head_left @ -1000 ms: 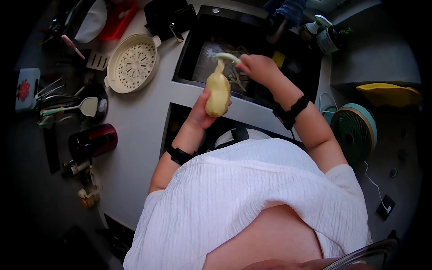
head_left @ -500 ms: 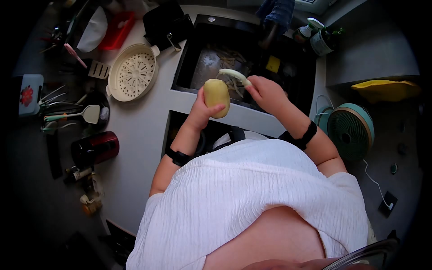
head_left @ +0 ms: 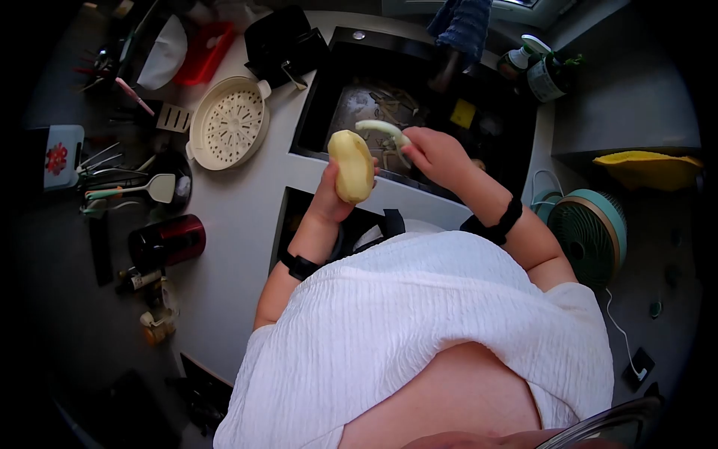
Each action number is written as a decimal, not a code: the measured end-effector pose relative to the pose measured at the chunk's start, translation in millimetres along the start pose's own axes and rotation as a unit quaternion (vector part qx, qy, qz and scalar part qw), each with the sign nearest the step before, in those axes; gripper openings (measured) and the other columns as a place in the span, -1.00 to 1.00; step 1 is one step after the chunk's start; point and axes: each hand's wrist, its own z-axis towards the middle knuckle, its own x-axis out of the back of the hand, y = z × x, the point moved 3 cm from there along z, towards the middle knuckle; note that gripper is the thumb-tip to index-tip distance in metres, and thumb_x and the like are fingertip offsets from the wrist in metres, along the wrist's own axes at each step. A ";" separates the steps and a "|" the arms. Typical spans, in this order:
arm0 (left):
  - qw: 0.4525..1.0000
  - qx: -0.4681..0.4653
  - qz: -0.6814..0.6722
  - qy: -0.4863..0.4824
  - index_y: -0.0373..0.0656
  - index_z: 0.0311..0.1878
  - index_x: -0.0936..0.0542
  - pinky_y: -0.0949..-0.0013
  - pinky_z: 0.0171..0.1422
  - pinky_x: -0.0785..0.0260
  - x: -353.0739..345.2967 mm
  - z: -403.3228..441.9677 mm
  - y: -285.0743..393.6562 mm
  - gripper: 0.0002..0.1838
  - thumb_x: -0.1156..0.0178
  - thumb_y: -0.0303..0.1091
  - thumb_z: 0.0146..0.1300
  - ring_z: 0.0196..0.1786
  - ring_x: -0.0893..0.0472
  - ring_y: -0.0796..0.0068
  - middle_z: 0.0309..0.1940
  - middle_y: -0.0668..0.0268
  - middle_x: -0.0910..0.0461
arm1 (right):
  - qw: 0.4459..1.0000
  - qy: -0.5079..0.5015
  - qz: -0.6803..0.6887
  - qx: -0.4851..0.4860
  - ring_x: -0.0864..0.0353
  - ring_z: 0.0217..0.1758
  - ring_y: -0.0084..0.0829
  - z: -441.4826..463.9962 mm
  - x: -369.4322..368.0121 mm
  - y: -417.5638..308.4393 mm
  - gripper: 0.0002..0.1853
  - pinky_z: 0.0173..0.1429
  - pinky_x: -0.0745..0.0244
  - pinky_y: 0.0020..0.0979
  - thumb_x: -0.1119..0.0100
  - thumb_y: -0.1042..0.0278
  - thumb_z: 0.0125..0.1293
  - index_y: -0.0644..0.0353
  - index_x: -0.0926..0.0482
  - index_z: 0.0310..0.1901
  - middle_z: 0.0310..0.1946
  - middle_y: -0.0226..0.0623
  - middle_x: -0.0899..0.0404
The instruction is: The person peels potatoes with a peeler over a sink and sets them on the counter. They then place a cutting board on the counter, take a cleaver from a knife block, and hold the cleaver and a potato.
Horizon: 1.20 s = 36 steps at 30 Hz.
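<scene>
A pale yellow, peeled potato (head_left: 351, 166) is held upright in my left hand (head_left: 329, 196), whose fingers wrap round its lower and back side. My right hand (head_left: 439, 156) is closed on a whitish peeler (head_left: 380, 127) with a curved body; its head points left, close to the potato's top but apart from it. Beneath both hands is the dark sink (head_left: 303, 127), where peel strips (head_left: 393, 101) lie on the wet bottom.
Left of the sink a cream steamer basket (head_left: 230, 123) stands on the counter (head_left: 224, 217), near a dark red canister (head_left: 167, 241) and several utensils. A yellow sponge (head_left: 463, 113) and bottles (head_left: 546, 78) are at the right. A green fan (head_left: 589, 236) stands further right.
The potato has turned in my left hand and my thumb has shifted off its front. The peeler has moved slightly left and down. The whole view has shifted a little.
</scene>
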 end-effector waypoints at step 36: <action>0.994 0.105 -0.027 -0.009 -0.02 0.30 -0.34 0.29 -0.25 -0.59 1.2 13.9 -18.3 -0.23 0.04 0.39 0.23 -0.21 -0.65 0.23 -0.08 0.10 -0.54 | 0.992 -0.012 -0.005 0.126 -0.58 -0.34 -0.12 55.7 -9.7 54.8 -0.74 -0.31 -0.45 -0.14 -0.10 0.03 0.33 0.05 -0.50 -0.28 -0.45 -0.24 -0.54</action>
